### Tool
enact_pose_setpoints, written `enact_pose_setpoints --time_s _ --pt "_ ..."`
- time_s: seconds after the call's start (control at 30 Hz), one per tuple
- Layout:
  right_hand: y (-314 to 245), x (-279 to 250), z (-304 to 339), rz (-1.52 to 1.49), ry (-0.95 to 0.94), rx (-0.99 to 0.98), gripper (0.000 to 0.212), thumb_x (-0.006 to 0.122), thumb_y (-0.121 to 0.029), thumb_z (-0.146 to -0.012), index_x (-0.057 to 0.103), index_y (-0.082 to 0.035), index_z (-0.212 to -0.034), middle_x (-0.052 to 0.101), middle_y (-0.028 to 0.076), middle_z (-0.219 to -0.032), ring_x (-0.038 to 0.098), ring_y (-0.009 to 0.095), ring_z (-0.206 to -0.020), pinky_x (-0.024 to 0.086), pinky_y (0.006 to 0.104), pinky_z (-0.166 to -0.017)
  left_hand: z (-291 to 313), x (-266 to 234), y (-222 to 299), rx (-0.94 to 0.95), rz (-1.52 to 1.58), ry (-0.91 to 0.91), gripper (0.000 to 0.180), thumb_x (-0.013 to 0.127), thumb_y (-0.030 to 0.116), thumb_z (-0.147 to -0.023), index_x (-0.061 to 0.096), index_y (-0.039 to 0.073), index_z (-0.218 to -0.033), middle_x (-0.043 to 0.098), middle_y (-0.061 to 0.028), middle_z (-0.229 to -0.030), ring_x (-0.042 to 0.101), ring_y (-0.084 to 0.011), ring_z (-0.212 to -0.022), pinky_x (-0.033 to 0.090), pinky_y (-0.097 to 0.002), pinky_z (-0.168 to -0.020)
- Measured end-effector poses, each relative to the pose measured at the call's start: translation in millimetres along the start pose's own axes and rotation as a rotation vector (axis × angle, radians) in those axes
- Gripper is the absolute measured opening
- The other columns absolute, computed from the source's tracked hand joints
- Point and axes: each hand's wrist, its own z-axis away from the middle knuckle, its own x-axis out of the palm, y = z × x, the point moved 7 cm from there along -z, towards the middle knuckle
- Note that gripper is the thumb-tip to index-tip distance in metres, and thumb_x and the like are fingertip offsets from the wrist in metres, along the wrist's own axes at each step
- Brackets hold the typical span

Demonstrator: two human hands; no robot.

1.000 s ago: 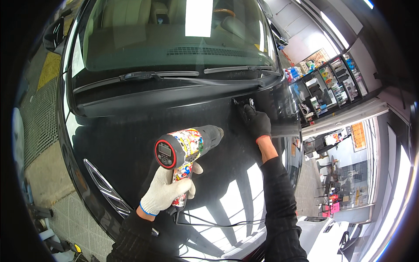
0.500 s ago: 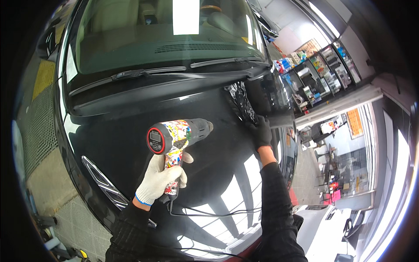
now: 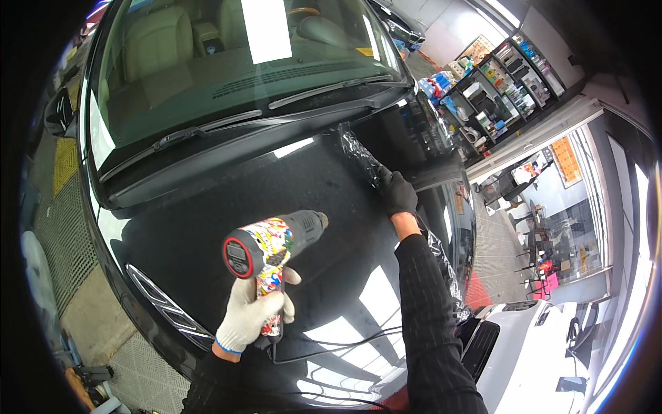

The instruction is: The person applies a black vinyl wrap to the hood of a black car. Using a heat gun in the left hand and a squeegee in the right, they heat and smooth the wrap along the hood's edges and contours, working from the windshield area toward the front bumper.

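Seen from my head camera, I stand at the nose of a black car, and its hood (image 3: 276, 207) serves as the landmark for everything here. My left hand (image 3: 252, 314), in a white knit glove, is closed around the grip of a heat gun (image 3: 272, 245) whose body is covered in bright stickers; a round red-rimmed dial faces me at its rear end. The gun hangs above the near half of the hood, and its long axis runs from that dial up and to the right, so the dark nozzle aims toward the hood's far right corner. A black cord (image 3: 331, 345) trails from the grip across the hood's near edge. My right hand (image 3: 398, 193), in a black glove, is stretched to that far right corner, its fingers pressed on a crinkled strip of clear film (image 3: 358, 155) that lies along the hood's right edge toward the windshield (image 3: 227, 76); I cannot tell whether it pinches the film or only holds it flat. The film thus lies ahead and right of the nozzle, apart from it, with the right hand much the nearer. Beyond the hood's right side stand shelves (image 3: 496, 83) of bottles.
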Motion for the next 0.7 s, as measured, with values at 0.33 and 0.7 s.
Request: enact_pose_setpoints --time_s 0.33,0.7 --pt "-8 -5 7 0.067 -0.029 -0.12 0.088 0.048 -0.087 -0.098 0.081 -0.007 -0.112 0.079 0.027 -0.112 0.075 0.046 -0.113 0.057 0.0555 -0.098 7 11 -21 -0.099 0.07 -0.071 0.058 0.057 -0.005 -0.089 0.049 -0.006 -0.146 0.069 -0.0174 -0.126 0.075 -0.0197 -0.075 0.064 -0.0351 -0.065" --pt "0 3 -6 -0.071 -0.106 0.014 0.092 0.05 -0.087 -0.096 0.084 -0.003 -0.11 0.078 0.03 -0.11 0.074 0.048 -0.113 0.056 0.054 -0.096 6 14 -25 -0.089 0.091 -0.14 0.057 0.058 -0.009 -0.091 0.05 -0.003 -0.148 0.068 -0.0157 -0.129 0.075 -0.0192 -0.079 0.062 -0.0344 -0.068"
